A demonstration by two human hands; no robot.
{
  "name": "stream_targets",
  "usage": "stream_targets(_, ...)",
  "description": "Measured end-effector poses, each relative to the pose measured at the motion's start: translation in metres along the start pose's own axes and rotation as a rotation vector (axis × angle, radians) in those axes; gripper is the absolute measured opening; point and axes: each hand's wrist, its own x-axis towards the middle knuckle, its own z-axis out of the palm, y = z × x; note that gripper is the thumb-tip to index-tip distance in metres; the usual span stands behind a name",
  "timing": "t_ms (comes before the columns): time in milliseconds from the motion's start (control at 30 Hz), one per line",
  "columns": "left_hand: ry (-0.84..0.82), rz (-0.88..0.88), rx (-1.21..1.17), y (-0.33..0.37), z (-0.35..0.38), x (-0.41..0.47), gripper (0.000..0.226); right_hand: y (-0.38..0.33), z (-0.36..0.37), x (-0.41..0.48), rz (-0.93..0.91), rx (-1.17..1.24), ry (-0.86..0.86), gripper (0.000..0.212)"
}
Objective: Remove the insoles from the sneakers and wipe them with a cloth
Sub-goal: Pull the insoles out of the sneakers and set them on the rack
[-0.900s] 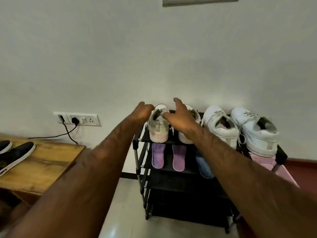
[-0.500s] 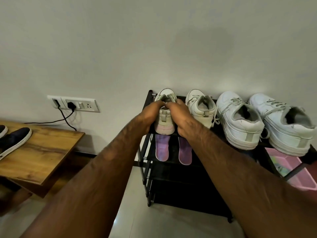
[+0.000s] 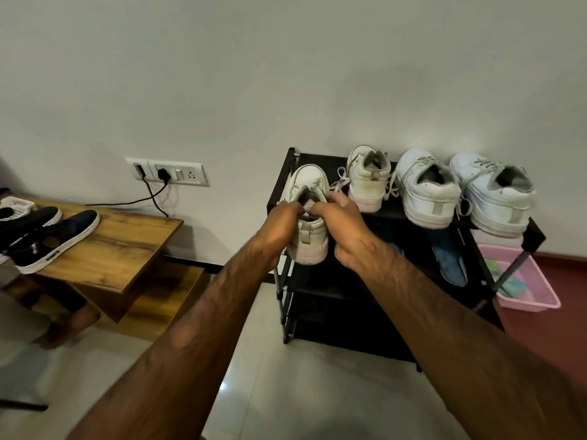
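Black fabric and metal: the shoe rack (image 3: 320,158) is our landmark, folks. Left of the rack, a wooden bench (image 3: 104,249) carries dark slip-ons (image 3: 57,239), and at the rack's right foot sits a pink tub (image 3: 536,290). Three white sneakers (image 3: 427,192) line the rack's top shelf, heels toward us.

The fourth, the cream sneaker (image 3: 309,239), is at the rack's front-left corner, its heel out past the shelf edge, clasped between both hands! The left hand (image 3: 281,223) wraps one side and the right hand (image 3: 344,230) the other. The fingers of both curl over the collar into the opening.

The insole is hidden inside, so no sight of it. My read: the shoe is light and stiff at the heel, the insole thin and floppy, perhaps tacky underneath. Best to pinch its heel edge and peel slowly, so it neither creases nor tears.
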Motion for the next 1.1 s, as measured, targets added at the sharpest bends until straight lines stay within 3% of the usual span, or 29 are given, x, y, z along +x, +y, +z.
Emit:
stream_targets(100,0.01,-0.004,0.013,-0.03,0.007,-0.053,0.036,0.025,-0.009,-0.049,0.023,-0.022,-0.008,0.048)
stream_targets(533,0.046,-0.194,-0.034,-0.179,0.043,-0.192,0.036,0.187,-0.047,-0.177,0.212,-0.078,0.008,0.063)
stream_targets(767,0.07,-0.363,-0.033,-0.257,0.05,-0.193,0.047,0.26,-0.054,-0.178,0.337,-0.127,-0.004,0.061)
stream_targets(933,0.071,-0.467,-0.067,-0.308,0.047,-0.168,0.042,0.312,-0.053,-0.146,0.448,-0.138,0.03,0.064)
stream_targets(1100,0.079,-0.583,-0.115,-0.365,0.039,-0.131,0.053,0.368,-0.05,-0.107,0.597,-0.142,0.024,0.067)
